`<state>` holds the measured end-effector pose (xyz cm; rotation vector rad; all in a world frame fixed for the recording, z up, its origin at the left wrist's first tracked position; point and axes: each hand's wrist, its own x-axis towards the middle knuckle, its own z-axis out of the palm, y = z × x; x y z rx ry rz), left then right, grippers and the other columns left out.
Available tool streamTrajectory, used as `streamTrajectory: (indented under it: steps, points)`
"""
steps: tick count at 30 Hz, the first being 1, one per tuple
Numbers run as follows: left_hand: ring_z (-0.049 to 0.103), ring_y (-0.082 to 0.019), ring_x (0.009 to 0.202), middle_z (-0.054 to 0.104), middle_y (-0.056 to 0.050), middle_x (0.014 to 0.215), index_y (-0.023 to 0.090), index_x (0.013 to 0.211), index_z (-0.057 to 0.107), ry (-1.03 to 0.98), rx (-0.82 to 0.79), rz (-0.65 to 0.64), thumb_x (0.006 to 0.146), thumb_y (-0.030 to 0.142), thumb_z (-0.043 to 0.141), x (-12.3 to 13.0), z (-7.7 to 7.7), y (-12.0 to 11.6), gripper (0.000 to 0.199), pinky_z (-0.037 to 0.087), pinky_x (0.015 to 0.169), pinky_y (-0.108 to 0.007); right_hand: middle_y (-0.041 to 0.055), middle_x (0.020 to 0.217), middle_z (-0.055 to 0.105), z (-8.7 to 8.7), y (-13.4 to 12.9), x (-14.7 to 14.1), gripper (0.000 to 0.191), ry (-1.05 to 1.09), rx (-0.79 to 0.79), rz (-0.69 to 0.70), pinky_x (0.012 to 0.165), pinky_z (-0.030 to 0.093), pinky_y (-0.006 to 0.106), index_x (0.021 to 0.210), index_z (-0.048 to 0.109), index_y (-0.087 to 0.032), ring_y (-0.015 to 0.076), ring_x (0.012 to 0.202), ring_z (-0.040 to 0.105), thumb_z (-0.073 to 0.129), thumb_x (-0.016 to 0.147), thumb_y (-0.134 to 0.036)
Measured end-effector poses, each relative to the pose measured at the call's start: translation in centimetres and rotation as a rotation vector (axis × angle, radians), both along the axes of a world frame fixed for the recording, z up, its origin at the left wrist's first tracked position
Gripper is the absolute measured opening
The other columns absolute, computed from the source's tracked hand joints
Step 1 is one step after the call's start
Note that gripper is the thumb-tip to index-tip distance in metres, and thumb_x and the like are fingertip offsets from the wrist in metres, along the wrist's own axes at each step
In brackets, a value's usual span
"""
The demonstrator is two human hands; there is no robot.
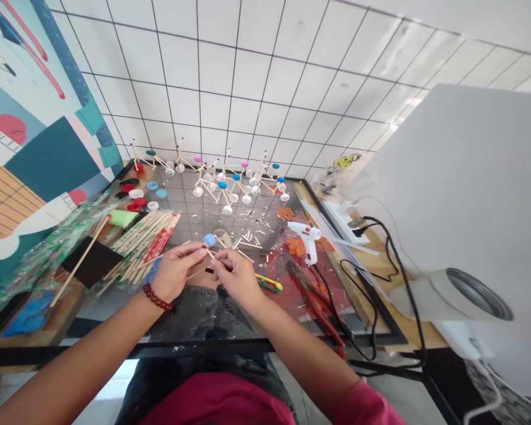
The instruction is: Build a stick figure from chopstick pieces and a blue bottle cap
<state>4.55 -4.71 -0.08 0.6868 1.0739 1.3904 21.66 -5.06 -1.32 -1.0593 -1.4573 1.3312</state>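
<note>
My left hand (177,271), with a beaded bracelet at the wrist, pinches the far end of a short wooden stick (209,254). A small dark bit shows at those fingertips; I cannot make out what it is. Thumb and forefinger of my right hand (235,276) close on the near end of the same stick. Just beyond the fingers sits a blue lump of modelling clay (209,239). More cut sticks (250,244) and small wood offcuts lie around it on the glass tabletop (190,321). A yellow-green cutter knife (269,283) lies beside my right hand.
Several stick figures (222,185) with coloured tops and white bottle-cap feet stand at the back. Packed sticks (146,242) and loose caps (135,193) lie left. Right are a white glue gun (307,239), red-handled pliers (318,310), black cables and a power strip (343,221).
</note>
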Motion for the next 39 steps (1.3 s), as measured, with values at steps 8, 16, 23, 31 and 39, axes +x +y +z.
streamTrajectory:
  steps: [8,16,23,31,39]
  points:
    - [0.067,-0.013,0.069,0.079,-0.003,0.072,0.018,0.065,0.083,0.054,0.013,0.036,0.047,0.03,0.111,-0.26,0.16,0.34,0.036,0.054,0.069,-0.025,-0.0028,0.063,0.071,0.25,0.1,0.16,0.037,0.022,0.004,-0.041,0.065,0.053,0.029,0.091,0.068,-0.024,0.0172,0.059,0.068,0.078,0.092,-0.06]
    - [0.069,-0.018,0.074,0.081,-0.007,0.079,0.017,0.08,0.09,0.072,0.059,-0.002,0.058,0.039,0.108,-0.13,0.6,0.02,0.036,0.057,0.074,-0.031,-0.0028,0.059,0.068,0.57,0.45,0.38,0.054,0.272,-0.219,0.153,0.058,0.047,0.026,0.091,0.071,-0.021,0.0125,0.053,0.056,0.081,0.086,-0.074]
    - [0.072,-0.021,0.081,0.083,-0.008,0.086,0.019,0.075,0.088,0.113,0.114,0.023,0.056,0.034,0.108,0.34,0.77,-0.32,0.031,0.059,0.082,-0.037,-0.0043,0.058,0.065,0.58,0.44,0.5,0.055,0.254,-0.293,0.192,0.057,0.043,0.025,0.091,0.07,-0.022,0.0114,0.052,0.052,0.081,0.084,-0.075]
    - [0.071,-0.022,0.078,0.084,-0.007,0.083,0.021,0.072,0.087,0.176,0.11,0.091,0.056,0.034,0.105,0.27,0.28,-0.1,0.027,0.059,0.078,-0.037,-0.0043,0.062,0.068,0.36,0.3,0.13,0.045,0.157,-0.148,0.134,0.061,0.05,0.028,0.09,0.068,-0.024,0.0135,0.056,0.058,0.078,0.09,-0.067]
    - [0.069,-0.023,0.079,0.08,-0.006,0.08,0.022,0.067,0.083,0.265,0.147,0.093,0.06,0.035,0.1,0.08,0.6,-0.22,0.023,0.054,0.078,-0.035,-0.0042,0.06,0.067,-0.32,0.42,0.26,0.044,0.077,-0.141,0.197,0.058,0.05,0.027,0.092,0.07,-0.024,0.014,0.055,0.058,0.071,0.098,-0.068]
